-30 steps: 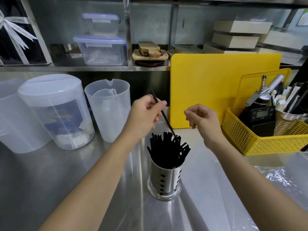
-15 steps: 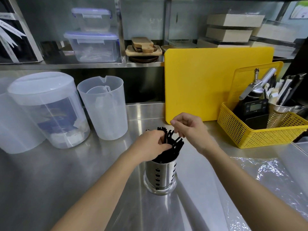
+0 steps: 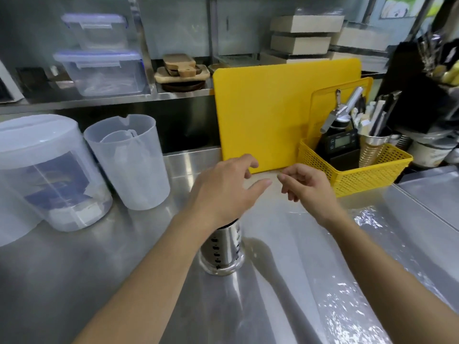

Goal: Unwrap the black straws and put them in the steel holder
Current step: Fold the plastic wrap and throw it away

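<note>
The perforated steel holder (image 3: 221, 252) stands upright on the steel counter, in the middle of the view. My left hand (image 3: 223, 188) hovers right above it with its fingers spread and empty, and it hides the holder's mouth and the black straws inside. My right hand (image 3: 306, 186) is just to the right, above the counter, fingers loosely curled and apart, nothing visible in them. The two hands are close together but do not touch.
Clear plastic wrap (image 3: 347, 281) lies on the counter at the right. A yellow cutting board (image 3: 268, 108) leans at the back, beside a yellow basket (image 3: 352, 175) of tools. A clear pitcher (image 3: 129, 162) and a lidded tub (image 3: 47, 172) stand at the left.
A second ago my left hand held a black straw above the holder. It lowered the straw in and let go, and now both hands are lifted a little, open, over and beside the holder.
</note>
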The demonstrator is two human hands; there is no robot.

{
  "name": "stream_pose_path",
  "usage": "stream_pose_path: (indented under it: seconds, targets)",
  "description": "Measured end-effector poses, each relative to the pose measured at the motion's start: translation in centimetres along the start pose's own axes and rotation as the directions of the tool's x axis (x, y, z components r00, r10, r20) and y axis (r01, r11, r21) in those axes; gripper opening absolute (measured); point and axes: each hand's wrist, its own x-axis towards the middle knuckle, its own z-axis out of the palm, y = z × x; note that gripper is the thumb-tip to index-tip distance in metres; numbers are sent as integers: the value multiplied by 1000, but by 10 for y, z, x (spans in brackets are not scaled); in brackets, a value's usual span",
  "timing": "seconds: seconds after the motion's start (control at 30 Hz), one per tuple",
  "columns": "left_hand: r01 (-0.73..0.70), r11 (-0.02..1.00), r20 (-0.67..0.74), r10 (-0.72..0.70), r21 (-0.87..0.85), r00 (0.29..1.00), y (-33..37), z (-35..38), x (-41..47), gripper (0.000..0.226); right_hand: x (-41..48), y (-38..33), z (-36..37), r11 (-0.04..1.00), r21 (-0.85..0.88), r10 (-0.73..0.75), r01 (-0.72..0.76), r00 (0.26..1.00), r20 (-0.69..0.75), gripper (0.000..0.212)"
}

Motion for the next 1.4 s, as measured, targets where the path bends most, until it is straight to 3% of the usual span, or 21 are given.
stream_pose_path:
  seconds: [0.13,0.27,0.37,0.5,0.67,0.8,0.87,0.97,1.07,1.13,1.2,1.3,1.4]
  targets:
    - [-78,997,75,78,-3,994,31,48,4,40,-24,25,-42,993,-99,57,-60,998,-31,8]
    - [-66,998,235,64,0,970,39,129,11,46,-40,71,-93,922,-353,148,-159,987,-57,11]
    - [-32,998,259,45,-54,965,39,185,14,55,-52,107,-130,821,-501,278,-275,958,-70,33]
    - [39,999,303,-40,11,952,41,244,14,64,-69,156,-173,649,-670,438,-361,897,-60,58]
    - [66,977,424,-148,202,894,34,289,-2,77,-85,205,-198,496,-722,584,-482,801,-134,61]
    - [90,948,486,-237,307,841,27,303,-15,79,-95,219,-204,446,-739,523,-505,817,-242,54]
    - [139,949,473,-265,284,841,28,304,-15,82,-91,219,-210,402,-706,563,-583,765,-311,57]
    - [330,912,357,-400,243,844,32,301,-9,86,-82,216,-218,371,-619,707,-692,642,-295,49]
    - [525,832,196,-553,178,810,35,296,-3,99,-80,216,-220,508,-497,735,-703,655,-175,16]
    - [604,795,202,-602,55,773,33,291,2,102,-83,212,-219,606,-389,707,-694,693,-137,14]
    - [643,766,271,-623,23,733,30,287,7,82,-87,204,-217,696,-245,668,-675,734,-124,18]
    - [691,703,392,-595,-171,702,27,280,10,25,-90,188,-213,742,32,670,-670,739,-66,10]
    - [678,621,422,-533,-394,734,27,270,9,31,-91,176,-214,711,212,682,-670,731,22,6]
